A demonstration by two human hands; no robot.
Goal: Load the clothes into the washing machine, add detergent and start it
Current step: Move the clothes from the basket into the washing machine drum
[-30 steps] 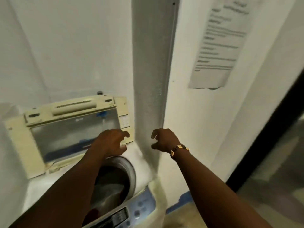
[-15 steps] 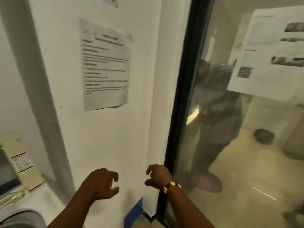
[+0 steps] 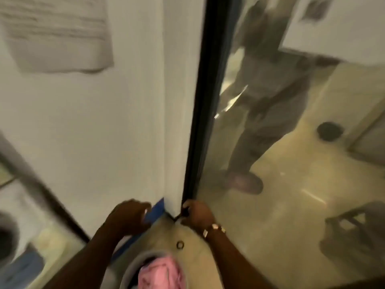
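Observation:
Pink clothes lie in a round grey basket on the floor at the bottom middle. My left hand hovers above the basket with curled fingers spread, holding nothing. My right hand, with a beaded bracelet on the wrist, reaches out beside it, fingers apart and empty. The washing machine shows only as a blurred white corner with a blue panel at the far left. The frame is motion-blurred.
A white wall with a taped paper notice stands ahead. A black-framed glass door rises just right of it, reflecting a standing person. A small ring lies on the beige floor. Blue tape runs along the wall base.
The view has swung right and down, from the open washer to the wall, glass door and floor. Both empty hands dropped lower, and the basket of pink clothes came into view.

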